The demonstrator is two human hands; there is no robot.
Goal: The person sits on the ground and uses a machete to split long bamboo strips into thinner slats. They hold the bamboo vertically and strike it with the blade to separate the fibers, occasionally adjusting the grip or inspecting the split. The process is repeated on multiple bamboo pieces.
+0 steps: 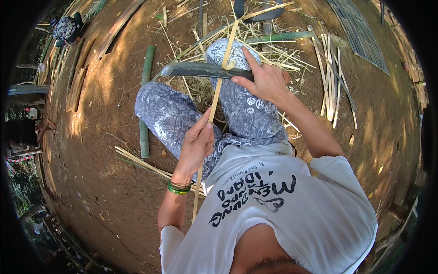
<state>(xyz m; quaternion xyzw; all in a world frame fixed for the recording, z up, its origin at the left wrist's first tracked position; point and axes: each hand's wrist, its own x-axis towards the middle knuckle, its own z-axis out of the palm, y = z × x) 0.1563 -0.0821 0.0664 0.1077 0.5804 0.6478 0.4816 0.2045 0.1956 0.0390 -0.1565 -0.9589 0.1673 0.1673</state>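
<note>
My left hand (199, 137) is closed around a long, thin bamboo strip (217, 97) in front of my lap. The strip slants up from beside my shirt, across my raised knee, toward the top of the view. In my right hand (270, 81) is a machete (194, 70), its dark blade pointing left and lying across the strip above the knee. My right thumb presses near the blade's base and the index finger stretches forward; the handle is mostly hidden by the hand. A pale curled shaving (229, 65) stands where blade and strip meet.
Loose shavings (285, 57) cover the ground beyond my knees. A green bamboo pole (147, 100) lies at left, and split strips (329, 75) lie at right. A slatted bamboo panel (360, 34) is at the far right. Part of another person (27, 132) shows at the left edge.
</note>
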